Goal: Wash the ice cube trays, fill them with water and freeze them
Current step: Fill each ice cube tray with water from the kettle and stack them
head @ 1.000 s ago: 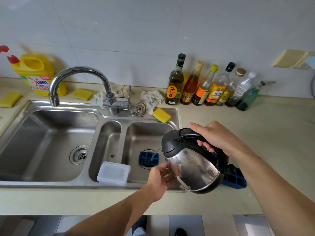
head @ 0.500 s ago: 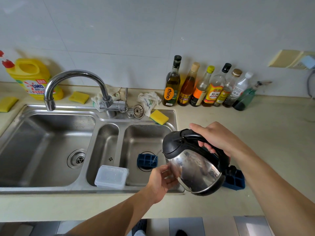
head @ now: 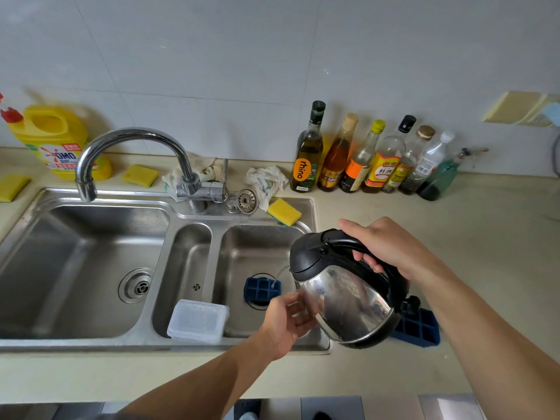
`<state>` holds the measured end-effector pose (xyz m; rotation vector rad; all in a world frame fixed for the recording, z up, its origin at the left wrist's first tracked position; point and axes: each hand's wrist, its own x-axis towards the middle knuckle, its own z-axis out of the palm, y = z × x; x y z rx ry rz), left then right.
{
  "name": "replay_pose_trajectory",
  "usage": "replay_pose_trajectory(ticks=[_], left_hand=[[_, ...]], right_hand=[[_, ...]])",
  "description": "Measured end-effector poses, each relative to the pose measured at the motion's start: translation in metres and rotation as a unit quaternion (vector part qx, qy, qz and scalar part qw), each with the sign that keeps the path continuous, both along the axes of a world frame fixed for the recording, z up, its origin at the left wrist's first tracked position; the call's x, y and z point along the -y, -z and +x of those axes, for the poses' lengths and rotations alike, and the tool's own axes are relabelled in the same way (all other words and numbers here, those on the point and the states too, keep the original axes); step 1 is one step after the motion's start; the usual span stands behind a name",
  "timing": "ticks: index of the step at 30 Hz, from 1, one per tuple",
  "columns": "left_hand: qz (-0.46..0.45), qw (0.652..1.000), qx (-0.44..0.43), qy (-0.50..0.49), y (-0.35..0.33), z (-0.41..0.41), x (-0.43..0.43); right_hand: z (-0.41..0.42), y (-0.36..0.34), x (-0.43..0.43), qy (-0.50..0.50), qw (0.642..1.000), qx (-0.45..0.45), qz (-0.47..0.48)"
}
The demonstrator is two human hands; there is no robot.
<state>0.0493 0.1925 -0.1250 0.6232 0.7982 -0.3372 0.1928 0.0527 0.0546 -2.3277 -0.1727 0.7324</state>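
Observation:
A dark blue ice cube tray [head: 262, 291] lies over the drain in the right sink basin. My right hand [head: 385, 247] grips the black handle of a steel electric kettle [head: 348, 304], tilted with its spout to the left. A thin stream of water [head: 278, 274] falls from the spout onto the tray. My left hand [head: 285, 322] presses its fingers against the kettle's lower side. A second blue ice cube tray [head: 419, 328] sits on the counter, partly hidden behind the kettle.
A clear lidded plastic box [head: 197, 321] rests on the sink's [head: 91, 341] front edge. The faucet [head: 133, 137] points over the left basin. A yellow sponge [head: 283, 211], rags, a detergent jug [head: 54, 140] and several bottles [head: 375, 159] line the back wall.
The view has shifted slightly. Both hands and the kettle keep the same tilted pose over the tray, with water still running.

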Motion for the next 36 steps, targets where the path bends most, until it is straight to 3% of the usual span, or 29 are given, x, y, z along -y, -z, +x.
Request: replay_pose_trajectory(ticks=[36], left_hand=[[-0.006, 0.998, -0.010, -0.064, 0.009, -0.004, -0.033]], right_hand=[[0.002, 0.001, -0.049, -0.022, 1.000, -0.007, -0.007]])
